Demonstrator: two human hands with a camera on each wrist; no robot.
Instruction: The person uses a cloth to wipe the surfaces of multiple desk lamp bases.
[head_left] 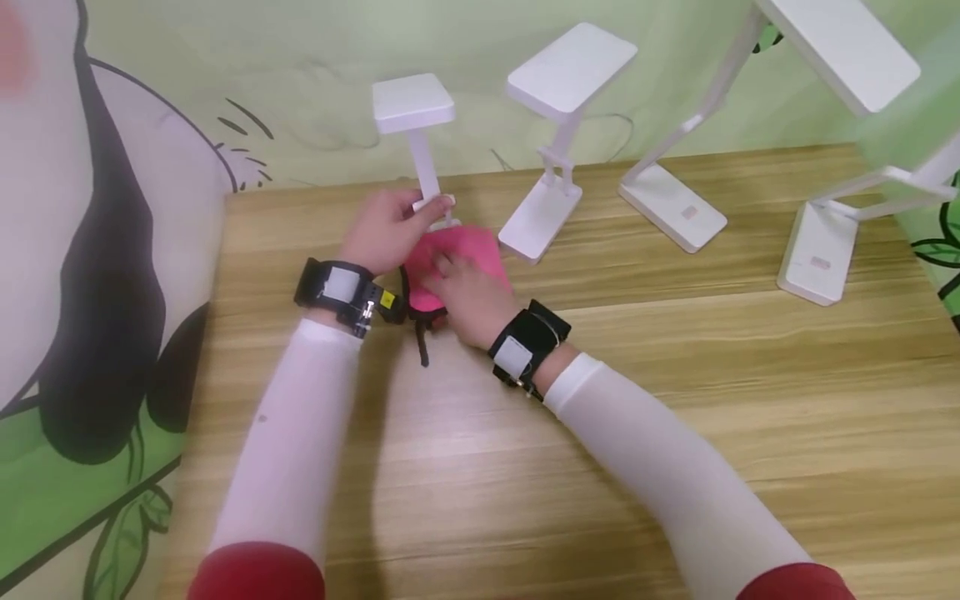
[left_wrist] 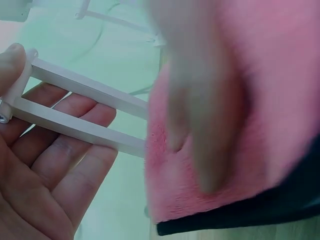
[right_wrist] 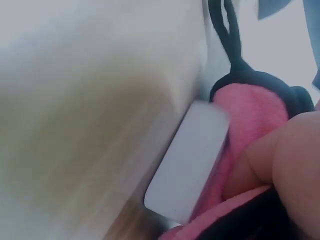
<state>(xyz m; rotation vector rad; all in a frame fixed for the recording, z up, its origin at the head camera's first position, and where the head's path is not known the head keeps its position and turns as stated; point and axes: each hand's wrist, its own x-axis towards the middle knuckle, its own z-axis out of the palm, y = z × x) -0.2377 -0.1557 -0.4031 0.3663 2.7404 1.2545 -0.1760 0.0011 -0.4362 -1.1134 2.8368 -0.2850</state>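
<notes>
My left hand (head_left: 384,233) holds the stem of the leftmost white desk lamp (head_left: 414,103) low down. The left wrist view shows its two thin parallel rods (left_wrist: 87,83) across the fingers. A pink plush cloth (head_left: 480,245) with black edging lies over the lamp's foot, and my right hand (head_left: 474,298) grips it there, fingers pressed into the pile. One end of the white base (right_wrist: 187,162) pokes out beside the cloth in the right wrist view; the rest is hidden. A black loop (right_wrist: 230,32) hangs off the cloth's edge.
More white desk lamps stand rightward along the back: a near one (head_left: 542,218), one with a raised head (head_left: 671,208), and one at the far right (head_left: 819,250). They rest on a wooden table (head_left: 480,500) against a green wall with a panda picture (head_left: 105,250).
</notes>
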